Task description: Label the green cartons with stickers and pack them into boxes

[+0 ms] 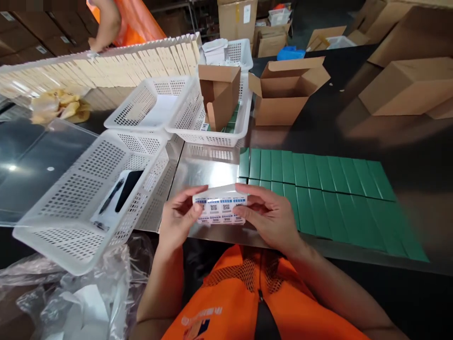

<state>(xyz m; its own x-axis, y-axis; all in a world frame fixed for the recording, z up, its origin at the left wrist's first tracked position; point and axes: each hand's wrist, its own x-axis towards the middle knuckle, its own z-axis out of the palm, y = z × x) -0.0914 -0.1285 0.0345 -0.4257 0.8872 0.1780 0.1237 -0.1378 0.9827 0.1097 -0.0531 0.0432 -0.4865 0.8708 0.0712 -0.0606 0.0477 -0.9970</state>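
A sheet of QR-code labels point(220, 208) is stretched between my two hands, above the front edge of the metal table. My left hand point(179, 215) pinches its left end, thumb on the printed side. At the right end, my right hand point(272, 215) grips it the same way, fingers behind. The labels carry blue print and small square codes, in rows; the sheet's upper part bends away from me. Just right of my right hand, two rows of green boxes point(329, 208) lie side by side on the table.
A white basket point(88, 165) at left holds a pen and a dark flat object. More baskets point(148, 106) and open cartons point(283, 101) stand behind. Far left, a co-worker's arm point(106, 23) reaches over a long row of cream boxes point(141, 63). A plastic-lined bin point(88, 302) sits lower left.
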